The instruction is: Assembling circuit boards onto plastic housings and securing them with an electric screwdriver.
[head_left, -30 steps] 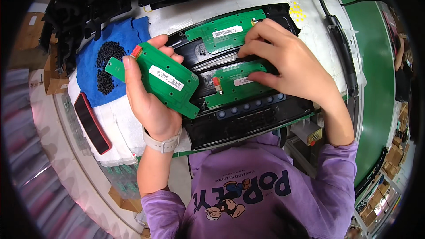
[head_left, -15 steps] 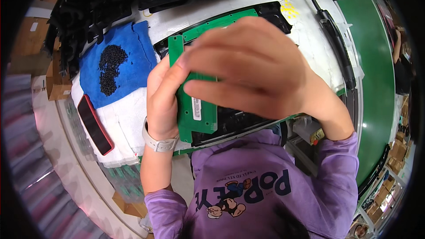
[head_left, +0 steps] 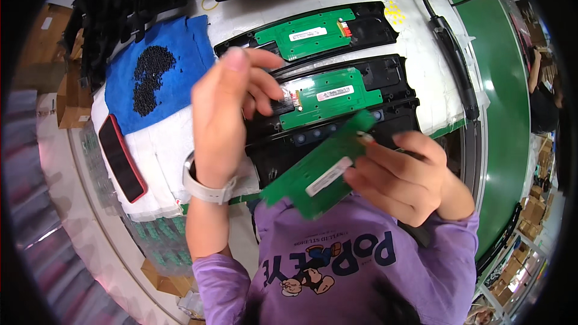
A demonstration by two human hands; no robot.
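A green circuit board [head_left: 322, 171] with a white label is held at its right end by my right hand [head_left: 406, 177], tilted above the nearest black panel [head_left: 271, 155]. My left hand [head_left: 232, 99] hovers over the panels' left ends, fingers apart and curled a little, holding nothing. Beyond it, a second green circuit board [head_left: 313, 99] lies in the middle black panel [head_left: 388, 78]. Another green circuit board [head_left: 295, 35] rests in the far black panel [head_left: 376, 33]. Both of these boards carry white labels and a small connector.
On the left, a blue cloth [head_left: 192, 54] bears a pile of small black screws [head_left: 147, 81]. A phone in a red case [head_left: 123, 156] lies nearer. Small yellow pieces [head_left: 392, 12] sit at the far right, beside a black corded tool [head_left: 454, 63]. Black plastic parts [head_left: 162, 0] crowd the back.
My left hand has let go of the circuit board. My right hand now holds it, lower and to the right, turned to a slant. The panels behind have come into view.
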